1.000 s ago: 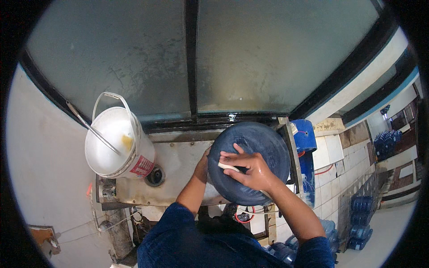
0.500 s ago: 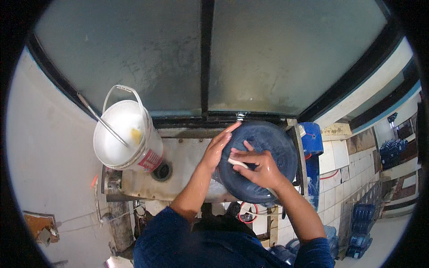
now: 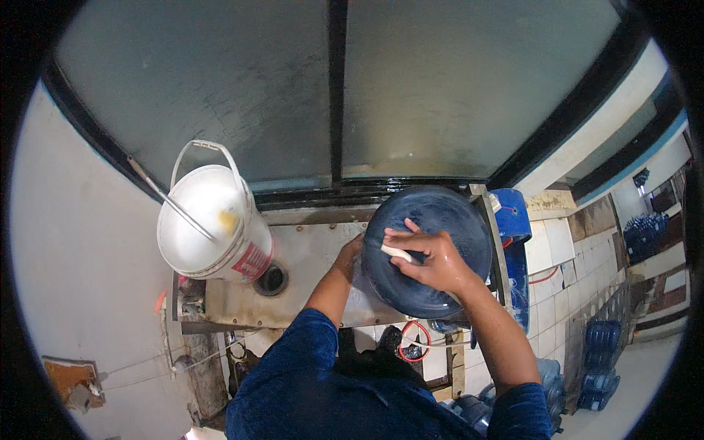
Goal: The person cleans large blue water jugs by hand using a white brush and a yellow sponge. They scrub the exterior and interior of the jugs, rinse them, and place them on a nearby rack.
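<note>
A round, dark blue vessel point(image 3: 455, 227), wet and resembling the base of a large water bottle, stands on a metal counter point(image 3: 315, 293). Across its top, my right hand point(image 3: 438, 265) pinches a small whitish pad point(image 3: 397, 254), pressed against the surface. My left hand point(image 3: 352, 251) is at the vessel's left side, low by the rim; its fingers are hidden behind the vessel. Left of the hands, a white bucket point(image 3: 253, 257) holds white foam, a yellow sponge point(image 3: 228, 221) and a metal rod point(image 3: 183, 213) leaning over its rim.
A dark drain hole point(image 3: 271, 280) opens in the counter beside the bucket. Frosted window panes point(image 3: 411, 95) rise behind. To the right is a blue container point(image 3: 513, 220). Clear blue water bottles point(image 3: 601, 367) stand on the lower right, and a red hose point(image 3: 415, 355) lies below the counter.
My left hand has slid from the vessel's upper left rim down to its side, its fingers going out of sight. My right hand and the pad have shifted slightly up over the surface.
</note>
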